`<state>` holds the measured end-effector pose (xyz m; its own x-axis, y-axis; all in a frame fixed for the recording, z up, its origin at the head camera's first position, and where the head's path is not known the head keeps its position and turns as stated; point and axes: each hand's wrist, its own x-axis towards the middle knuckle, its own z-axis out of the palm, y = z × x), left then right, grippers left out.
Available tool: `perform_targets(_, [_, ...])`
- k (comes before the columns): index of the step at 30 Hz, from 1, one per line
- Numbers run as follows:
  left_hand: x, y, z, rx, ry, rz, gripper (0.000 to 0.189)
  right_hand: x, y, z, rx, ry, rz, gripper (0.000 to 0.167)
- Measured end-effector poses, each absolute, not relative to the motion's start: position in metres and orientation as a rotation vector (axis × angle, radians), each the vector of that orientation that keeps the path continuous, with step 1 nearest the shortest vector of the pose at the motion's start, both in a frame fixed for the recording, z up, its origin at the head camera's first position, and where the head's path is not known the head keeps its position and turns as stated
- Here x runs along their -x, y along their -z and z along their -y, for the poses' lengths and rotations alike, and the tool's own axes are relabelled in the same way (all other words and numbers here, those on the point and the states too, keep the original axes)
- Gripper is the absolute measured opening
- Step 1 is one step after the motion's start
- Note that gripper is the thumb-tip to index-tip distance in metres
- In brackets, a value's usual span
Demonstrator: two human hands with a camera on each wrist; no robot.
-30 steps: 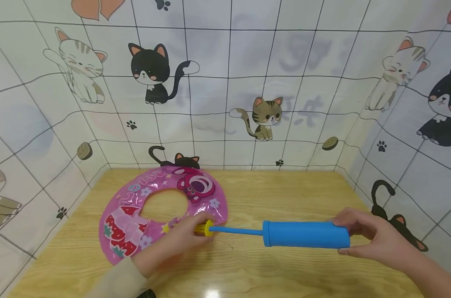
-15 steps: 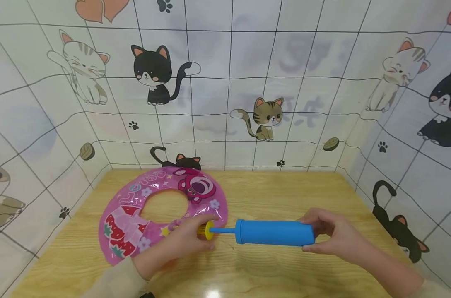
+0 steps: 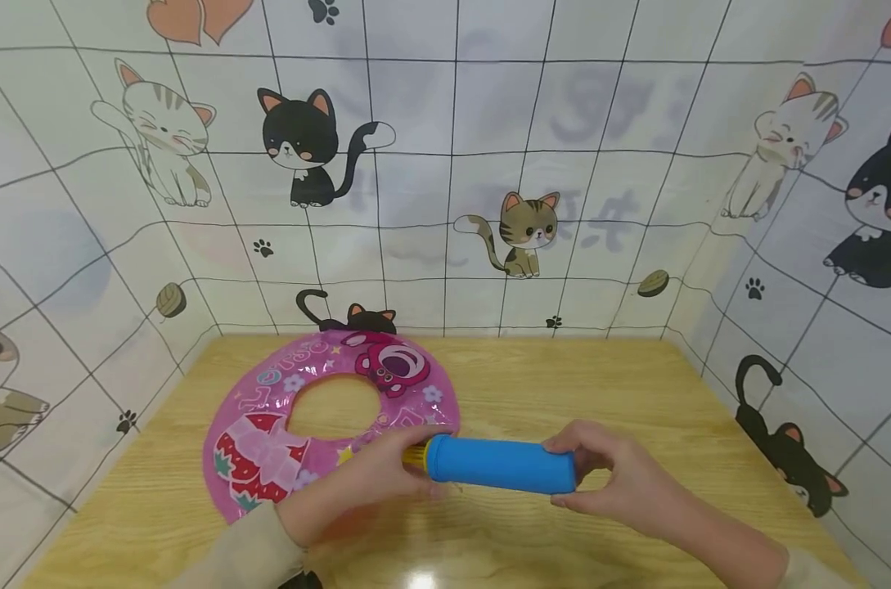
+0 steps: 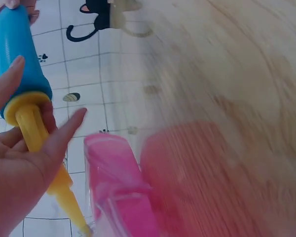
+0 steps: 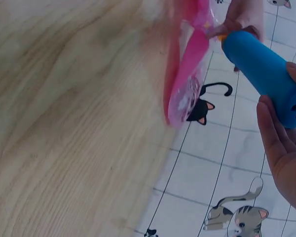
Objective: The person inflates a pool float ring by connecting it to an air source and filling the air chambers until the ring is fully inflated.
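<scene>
A blue hand air pump (image 3: 500, 464) lies level between my two hands, its barrel pushed right up to the yellow end piece. My left hand (image 3: 375, 470) holds that yellow part (image 4: 33, 123), whose tapered nozzle (image 4: 71, 202) points at the pink swim ring (image 3: 249, 393). In the left wrist view the nozzle tip meets clear plastic on the ring; whether it sits inside a valve I cannot tell. Fingers and thumb of my right hand (image 3: 625, 478) grip the barrel's far end, which shows several holes in the right wrist view. The blue rod is hidden.
The ring, printed with strawberries and a bear, rests on a wooden table (image 3: 563, 384). White cloth walls (image 3: 416, 188) with grid lines and cartoon cats stand behind and at both sides. A dark object (image 3: 301, 581) shows by the left sleeve.
My right hand has pushed the blue barrel leftward until the rod vanished between barrel and yellow end. My left hand and the ring have shifted slightly right.
</scene>
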<state>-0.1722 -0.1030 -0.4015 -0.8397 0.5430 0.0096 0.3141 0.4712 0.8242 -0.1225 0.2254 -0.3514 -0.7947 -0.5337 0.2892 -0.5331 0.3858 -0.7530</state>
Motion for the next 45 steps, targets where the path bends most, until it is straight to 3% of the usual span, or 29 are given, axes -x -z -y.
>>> perform_targets(11, [0.185, 0.404, 0.134, -0.737, -1.147, -2.587, 0.047, 0.127, 0.349, -0.268, 1.039, 1.51, -2.646, 0.056])
perform_targets(22, [0.189, 0.402, 0.157, -0.683, -1.154, -2.491, 0.051, 0.122, 0.344, -0.312, 1.097, 1.492, -2.639, 0.061])
perform_targets(34, [0.18, 0.403, 0.131, -0.745, -1.06, -2.624, 0.071, 0.124, 0.355, -0.279, 0.965, 1.569, -2.554, 0.051])
perform_targets(45, [0.177, 0.404, 0.108, -0.737, -1.248, -2.489, 0.073, 0.138, 0.368, -0.241, 0.916, 1.632, -2.459, 0.046])
